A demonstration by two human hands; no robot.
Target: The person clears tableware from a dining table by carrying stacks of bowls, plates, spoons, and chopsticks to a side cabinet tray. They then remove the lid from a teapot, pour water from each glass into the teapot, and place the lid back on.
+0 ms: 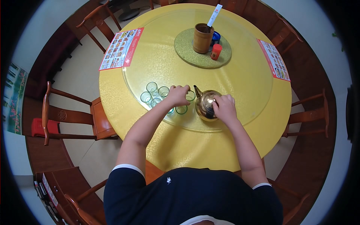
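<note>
Near the table's middle stands a shiny brass teapot [207, 106], its spout pointing up and to the left. My right hand [225, 107] is wrapped round the teapot's handle at its right side. Between the teapot and a group of glasses is my left hand [179, 95], its fingers curved at the rim of a green-tinted glass [190, 96]; the palm side is hidden. Another glass [181, 109] stands just below that hand. Several more clear green glasses [152, 87] stand close together to the left, partly behind my left forearm.
A round glass turntable [243, 88] covers the yellow table [112, 90]. At the back, a green disc [183, 52] bears a brown cup [203, 39] and a red-capped shaker [216, 51]. Menus lie left [120, 48] and right [274, 60]. Wooden chairs [71, 114] surround the table.
</note>
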